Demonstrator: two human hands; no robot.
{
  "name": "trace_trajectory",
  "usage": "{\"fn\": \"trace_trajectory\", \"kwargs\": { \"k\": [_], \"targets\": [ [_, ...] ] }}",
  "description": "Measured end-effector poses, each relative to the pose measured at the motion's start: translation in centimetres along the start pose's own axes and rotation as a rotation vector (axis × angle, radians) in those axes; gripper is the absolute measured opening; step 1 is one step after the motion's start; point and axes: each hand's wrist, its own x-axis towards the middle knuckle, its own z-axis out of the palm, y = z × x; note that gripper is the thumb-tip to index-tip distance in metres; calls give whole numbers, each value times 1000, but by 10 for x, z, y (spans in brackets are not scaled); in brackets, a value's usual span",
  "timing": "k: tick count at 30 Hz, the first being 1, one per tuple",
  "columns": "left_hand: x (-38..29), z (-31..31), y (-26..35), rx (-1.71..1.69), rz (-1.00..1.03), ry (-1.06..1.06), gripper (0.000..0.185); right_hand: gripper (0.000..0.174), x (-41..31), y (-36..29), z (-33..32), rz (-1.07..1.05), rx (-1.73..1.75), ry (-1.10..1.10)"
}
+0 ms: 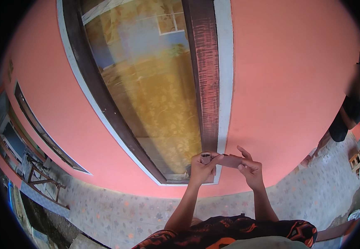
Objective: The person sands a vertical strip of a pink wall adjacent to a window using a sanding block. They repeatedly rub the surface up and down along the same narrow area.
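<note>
A reddish-brown strip of what looks like sandpaper point(230, 161) is stretched between my two hands. My left hand point(199, 170) pinches its left end with the thumb. In the same hand sits a small roll or cup-shaped piece point(205, 158) with a pale rim and dark inside; whether it joins the strip cannot be told. My right hand point(251, 171) grips the other end between thumb and fingers, one finger raised. Beyond the hands stands a dark brown window frame point(209, 130), its right upright streaked with worn pink patches.
Glass point(155, 102) with a yellow curtain behind it fills the frame. A pink wall point(276, 77) runs on both sides, above a tiled floor point(142, 214). At far right is another person point(349, 109) in dark clothing. A wooden rack point(44, 179) stands far left.
</note>
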Motion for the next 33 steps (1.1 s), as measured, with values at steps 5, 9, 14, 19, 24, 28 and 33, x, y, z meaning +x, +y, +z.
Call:
{"fn": "trace_trajectory", "kwargs": {
  "k": [5, 9, 14, 19, 24, 28, 33],
  "targets": [
    [-10, -2, -8, -151, -59, 89, 13, 47, -11, -1, 0, -98, -6, -19],
    [-11, 0, -10, -186, -103, 64, 11, 49, -22, 5, -3, -95, -36, -12],
    [-11, -2, 0, -130, -184, -87, 14, 50, -26, 6, -7, 33, 49, 22],
    [-11, -4, 3, -169, -286, -272, 19, 54, -22, 0, -7, 153, 389, 52],
    [-15, 20, -10, -379, -198, -92, 19, 65, -18, -1, 18, 210, 843, 140],
    [-18, 38, -17, -432, -151, 11, 20, 59, -19, 8, 33, 157, 744, 60],
    [-16, 43, -18, -339, -68, 47, 18, 47, -11, 17, 41, 5, 231, 2]
  ]
}}
